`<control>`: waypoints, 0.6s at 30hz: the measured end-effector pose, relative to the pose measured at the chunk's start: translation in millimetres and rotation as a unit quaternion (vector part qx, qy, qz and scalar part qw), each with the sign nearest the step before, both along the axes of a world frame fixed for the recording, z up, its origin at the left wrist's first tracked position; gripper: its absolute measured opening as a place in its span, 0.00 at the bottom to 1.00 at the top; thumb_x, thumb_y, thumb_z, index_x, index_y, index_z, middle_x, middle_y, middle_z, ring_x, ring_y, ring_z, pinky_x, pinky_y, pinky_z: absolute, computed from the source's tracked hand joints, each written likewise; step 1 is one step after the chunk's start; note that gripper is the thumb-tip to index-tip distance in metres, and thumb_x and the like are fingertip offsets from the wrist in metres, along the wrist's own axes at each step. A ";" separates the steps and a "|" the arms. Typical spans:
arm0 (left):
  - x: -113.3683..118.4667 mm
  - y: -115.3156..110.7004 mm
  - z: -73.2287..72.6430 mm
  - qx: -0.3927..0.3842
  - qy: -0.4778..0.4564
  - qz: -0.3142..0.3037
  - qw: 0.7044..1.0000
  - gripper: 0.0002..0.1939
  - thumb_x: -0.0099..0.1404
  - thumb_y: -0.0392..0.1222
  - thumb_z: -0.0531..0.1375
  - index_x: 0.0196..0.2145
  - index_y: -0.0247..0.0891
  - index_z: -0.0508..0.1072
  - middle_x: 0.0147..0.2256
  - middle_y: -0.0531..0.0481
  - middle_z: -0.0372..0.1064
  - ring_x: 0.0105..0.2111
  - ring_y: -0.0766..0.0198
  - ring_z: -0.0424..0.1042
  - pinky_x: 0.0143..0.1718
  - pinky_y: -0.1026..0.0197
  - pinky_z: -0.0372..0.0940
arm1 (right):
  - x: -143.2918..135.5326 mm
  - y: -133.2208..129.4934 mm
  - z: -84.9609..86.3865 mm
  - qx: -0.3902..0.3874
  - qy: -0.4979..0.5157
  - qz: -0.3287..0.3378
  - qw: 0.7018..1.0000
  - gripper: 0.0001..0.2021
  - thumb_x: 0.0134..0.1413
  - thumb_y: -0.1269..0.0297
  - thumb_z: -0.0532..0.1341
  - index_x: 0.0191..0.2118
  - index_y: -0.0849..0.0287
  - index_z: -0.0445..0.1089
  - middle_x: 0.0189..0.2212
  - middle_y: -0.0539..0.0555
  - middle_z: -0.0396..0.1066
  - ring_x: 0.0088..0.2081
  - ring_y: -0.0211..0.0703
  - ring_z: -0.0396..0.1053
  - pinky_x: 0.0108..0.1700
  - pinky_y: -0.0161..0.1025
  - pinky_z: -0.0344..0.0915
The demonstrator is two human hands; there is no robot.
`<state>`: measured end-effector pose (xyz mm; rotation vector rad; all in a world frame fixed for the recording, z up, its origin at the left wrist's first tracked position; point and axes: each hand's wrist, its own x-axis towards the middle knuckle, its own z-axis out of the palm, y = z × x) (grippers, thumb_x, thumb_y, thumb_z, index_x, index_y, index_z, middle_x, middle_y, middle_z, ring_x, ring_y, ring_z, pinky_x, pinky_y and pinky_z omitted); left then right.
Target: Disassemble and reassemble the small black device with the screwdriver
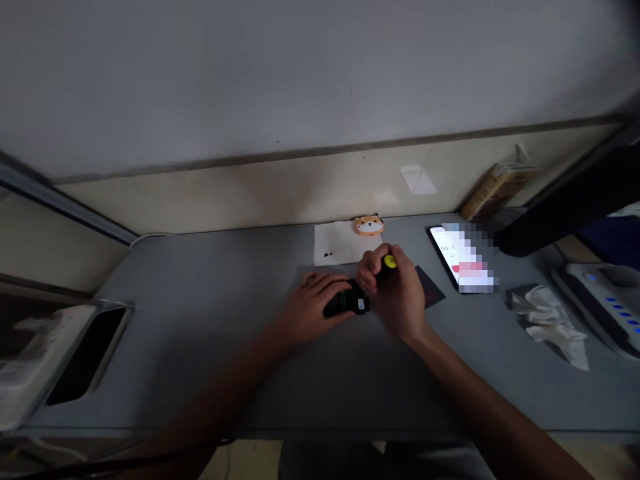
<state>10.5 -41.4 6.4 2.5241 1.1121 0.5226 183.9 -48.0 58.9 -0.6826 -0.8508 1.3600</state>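
Note:
My left hand is wrapped round a dark device with a small white label at its right end, holding it against the grey desk. Just to the right, my right hand is closed round a dark tool handle with a yellow end cap facing up. The tool's lower end is hidden by my fingers. Beyond both hands a white sheet of paper bears a few tiny dark pieces and an orange and white animal-faced case.
A lit phone lies right of my hands, near a dark flat card. Crumpled tissue and a grey device with blue lights are farther right. A dark-screened phone lies at the left. A wall borders the desk's back.

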 end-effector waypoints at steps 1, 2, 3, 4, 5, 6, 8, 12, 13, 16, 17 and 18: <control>0.1 -0.1 0.5 -0.002 -0.001 -0.001 1.000 0.19 0.70 0.51 0.63 0.55 0.44 0.71 0.55 0.46 0.73 0.56 0.53 0.71 0.63 0.47 0.59 | -0.3 -0.5 -0.2 0.000 -0.001 0.001 1.000 0.23 0.60 0.44 0.59 0.22 0.54 0.59 0.16 0.44 0.52 0.19 0.35 0.50 0.25 0.38 0.51; 0.2 -0.1 1.0 -0.002 -0.002 -0.004 1.000 0.19 0.70 0.51 0.63 0.55 0.44 0.71 0.55 0.46 0.73 0.56 0.53 0.71 0.63 0.47 0.59 | -0.4 -0.8 -0.5 0.001 -0.003 -0.003 1.000 0.23 0.60 0.44 0.59 0.22 0.54 0.60 0.16 0.44 0.52 0.19 0.35 0.51 0.25 0.38 0.50; 0.2 -0.2 1.4 -0.001 -0.002 -0.006 1.000 0.19 0.70 0.51 0.63 0.55 0.44 0.71 0.56 0.46 0.73 0.56 0.53 0.71 0.63 0.47 0.59 | -0.4 -0.9 -0.8 0.004 -0.005 -0.009 1.000 0.23 0.60 0.44 0.60 0.22 0.54 0.60 0.16 0.44 0.52 0.19 0.35 0.51 0.25 0.38 0.50; 0.0 -0.2 1.5 0.000 -0.002 -0.007 1.000 0.19 0.70 0.51 0.63 0.55 0.44 0.71 0.56 0.46 0.73 0.57 0.53 0.71 0.63 0.47 0.59 | -0.4 -0.8 -1.0 0.006 -0.006 -0.017 1.000 0.23 0.60 0.44 0.60 0.22 0.54 0.60 0.16 0.44 0.53 0.20 0.35 0.51 0.25 0.38 0.50; -0.2 -0.1 1.4 0.002 0.000 -0.007 1.000 0.20 0.70 0.51 0.63 0.56 0.44 0.71 0.57 0.46 0.72 0.57 0.52 0.70 0.63 0.47 0.59 | -0.5 -0.5 -1.3 0.009 -0.006 -0.022 1.000 0.23 0.60 0.44 0.60 0.22 0.54 0.60 0.16 0.44 0.53 0.20 0.35 0.52 0.25 0.38 0.50; -0.4 -0.1 1.1 0.003 0.003 -0.005 1.000 0.21 0.69 0.51 0.64 0.57 0.45 0.70 0.58 0.45 0.71 0.59 0.52 0.69 0.63 0.47 0.59 | -0.8 0.0 -1.5 0.011 -0.002 -0.024 1.000 0.23 0.60 0.44 0.60 0.22 0.54 0.60 0.17 0.44 0.54 0.20 0.34 0.52 0.25 0.38 0.51; -1.0 -0.1 -0.1 0.007 0.009 0.003 1.000 0.24 0.68 0.52 0.65 0.59 0.46 0.69 0.61 0.44 0.68 0.61 0.51 0.67 0.64 0.46 0.59 | -1.7 1.1 -2.1 0.013 0.006 -0.016 1.000 0.23 0.59 0.44 0.60 0.22 0.54 0.60 0.17 0.44 0.54 0.20 0.34 0.51 0.25 0.38 0.51; -1.4 -0.1 -2.4 0.019 0.010 0.008 1.000 0.28 0.68 0.53 0.65 0.62 0.46 0.66 0.62 0.43 0.66 0.62 0.50 0.65 0.65 0.46 0.58 | -3.6 2.8 -2.7 0.016 0.024 -0.008 1.000 0.22 0.60 0.45 0.60 0.22 0.55 0.60 0.16 0.44 0.53 0.19 0.34 0.51 0.24 0.37 0.50; -1.2 -0.1 -2.6 0.020 0.011 0.008 1.000 0.29 0.68 0.53 0.65 0.62 0.46 0.66 0.62 0.43 0.66 0.62 0.50 0.65 0.65 0.46 0.58 | -3.8 3.0 -2.5 0.016 0.028 -0.012 0.999 0.22 0.60 0.46 0.60 0.22 0.55 0.60 0.16 0.44 0.53 0.19 0.34 0.51 0.24 0.36 0.50; -0.4 -0.1 -2.2 0.018 0.017 0.015 1.000 0.29 0.67 0.53 0.66 0.62 0.46 0.66 0.61 0.44 0.67 0.61 0.50 0.66 0.65 0.46 0.58 | -3.4 3.0 -0.9 0.014 0.030 -0.027 0.999 0.22 0.61 0.46 0.59 0.22 0.55 0.59 0.17 0.44 0.52 0.19 0.33 0.51 0.24 0.36 0.51; -0.1 -0.1 -1.6 0.016 0.019 0.018 1.000 0.29 0.67 0.53 0.66 0.62 0.46 0.66 0.61 0.44 0.68 0.61 0.50 0.66 0.65 0.46 0.58 | -3.3 2.9 -0.3 0.014 0.029 -0.029 0.999 0.22 0.61 0.46 0.59 0.22 0.55 0.59 0.17 0.44 0.52 0.19 0.33 0.51 0.24 0.36 0.51; 0.3 -0.1 -0.8 0.014 0.022 0.020 0.999 0.29 0.67 0.53 0.66 0.62 0.46 0.67 0.60 0.45 0.69 0.61 0.50 0.67 0.65 0.46 0.58 | -3.2 2.7 0.3 0.013 0.027 -0.030 0.999 0.22 0.60 0.46 0.60 0.22 0.55 0.59 0.17 0.44 0.53 0.19 0.33 0.51 0.23 0.36 0.51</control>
